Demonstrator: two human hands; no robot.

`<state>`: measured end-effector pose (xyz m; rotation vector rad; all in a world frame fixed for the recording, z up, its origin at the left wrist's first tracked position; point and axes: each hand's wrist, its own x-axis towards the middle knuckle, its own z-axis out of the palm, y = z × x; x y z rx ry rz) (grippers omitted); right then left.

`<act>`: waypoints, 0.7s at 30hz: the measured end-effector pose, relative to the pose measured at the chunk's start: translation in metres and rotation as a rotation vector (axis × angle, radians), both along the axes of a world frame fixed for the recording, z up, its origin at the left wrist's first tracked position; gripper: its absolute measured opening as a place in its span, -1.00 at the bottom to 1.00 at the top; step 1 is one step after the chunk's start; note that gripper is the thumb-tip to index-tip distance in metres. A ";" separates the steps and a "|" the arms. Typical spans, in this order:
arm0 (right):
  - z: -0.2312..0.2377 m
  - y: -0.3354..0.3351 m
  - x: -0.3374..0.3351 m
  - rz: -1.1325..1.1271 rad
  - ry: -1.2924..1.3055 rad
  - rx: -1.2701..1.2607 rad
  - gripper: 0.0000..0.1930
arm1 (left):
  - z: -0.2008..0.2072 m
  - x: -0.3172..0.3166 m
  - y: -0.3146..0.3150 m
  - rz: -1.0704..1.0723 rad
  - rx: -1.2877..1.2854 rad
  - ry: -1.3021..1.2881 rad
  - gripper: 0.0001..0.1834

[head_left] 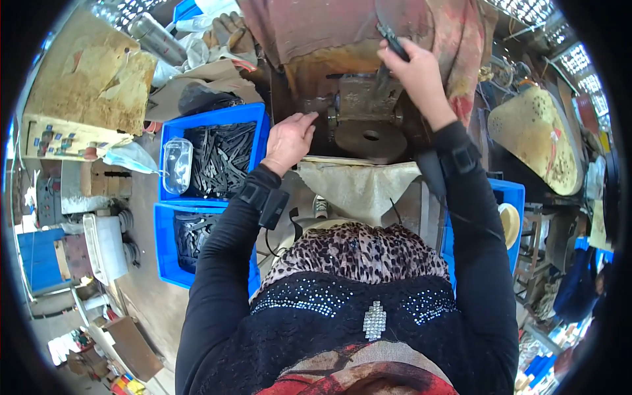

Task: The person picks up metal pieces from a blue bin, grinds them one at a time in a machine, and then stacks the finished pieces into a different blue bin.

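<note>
My right hand [416,74] is raised above the far right side of the machine. Its fingers are closed round a dark handheld tool [395,45] with a narrow metal end pointing up and left; its exact kind is unclear. My left hand [289,139] holds nothing that I can see, its fingers stretched loosely toward the machine's left edge. Between the hands, a flat round disc [355,139] with a centre hole lies in front of a dusty metal housing [368,99]. Beside my left hand stands a blue bin [262,125] of dark metal strips [220,158].
Nearer on the left is a second blue bin [164,257] with similar strips. A clear plastic box [176,164] sits on the far bin. A stained cloth [316,33] hangs behind the machine; a pale cloth [359,187] hangs in front. Another blue bin [513,197] stands right.
</note>
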<state>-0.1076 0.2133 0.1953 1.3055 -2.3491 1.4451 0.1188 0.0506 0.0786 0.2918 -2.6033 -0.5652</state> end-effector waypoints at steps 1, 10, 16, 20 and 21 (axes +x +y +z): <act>0.005 -0.008 -0.012 -0.038 -0.074 0.012 -0.73 | -0.001 -0.002 0.002 -0.014 -0.023 -0.008 -0.71; -0.001 -0.053 -0.081 0.033 -0.143 0.023 -0.69 | -0.012 -0.007 0.003 -0.004 -0.092 0.006 -0.78; 0.006 -0.056 -0.084 0.052 -0.294 0.009 -0.77 | -0.003 -0.006 0.007 -0.004 -0.083 -0.033 -0.80; 0.018 -0.041 -0.077 0.173 -0.656 -0.013 -0.71 | -0.003 -0.002 0.008 -0.006 -0.079 -0.026 -0.81; 0.021 -0.036 -0.076 0.231 -0.822 -0.024 -0.69 | -0.002 -0.002 0.009 -0.005 -0.079 -0.035 -0.81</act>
